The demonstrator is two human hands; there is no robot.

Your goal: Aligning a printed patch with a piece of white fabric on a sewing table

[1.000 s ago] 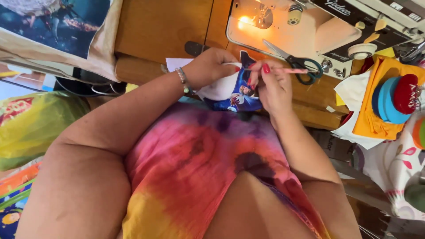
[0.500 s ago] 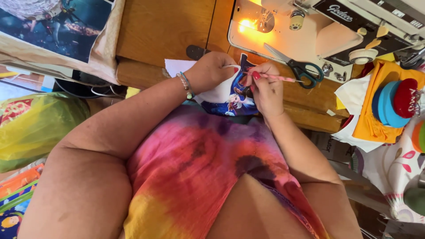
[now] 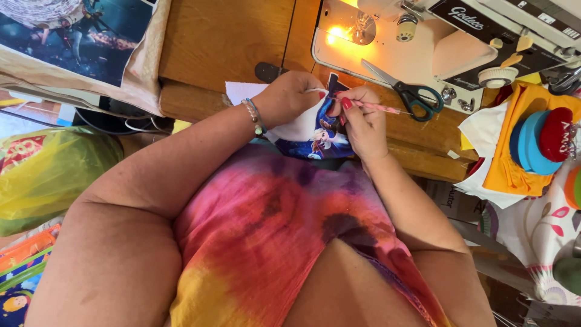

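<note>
— What lay nearest the camera?

— A tie-dye top [image 3: 266, 242] in pink, red and yellow filled the foreground, with both forearms reaching up toward the bench [image 3: 224, 42].

— And the hands?

— The left hand [image 3: 290, 97], a beaded bracelet [image 3: 254, 116] at its wrist, was clenched on the white side of a small printed cloth [image 3: 315, 133], pinching its upper edge. The right hand [image 3: 363, 118], nails painted red, gripped a thin pink tool [image 3: 378, 108] like a pen, its tip set at the cloth's top edge between the two hands.

— Where was the cloth?

— At the near edge of the wooden bench, held between both hands just above the lap; its blue printed side faced the camera, and a white corner showed left of the left hand.

— What lay beyond?

— Scissors [image 3: 405, 91] with teal-and-black handles rested on the bed of a cream sewing machine [image 3: 423, 42], just beyond the right hand, and the machine's lamp [image 3: 339, 31] glowed. To the right, orange fabric [image 3: 514, 151] lay under a blue disc and a red pincushion [image 3: 554, 133]. At left sat a yellow-green bag [image 3: 48, 175], and farther back a dark printed panel [image 3: 78, 30].
</note>
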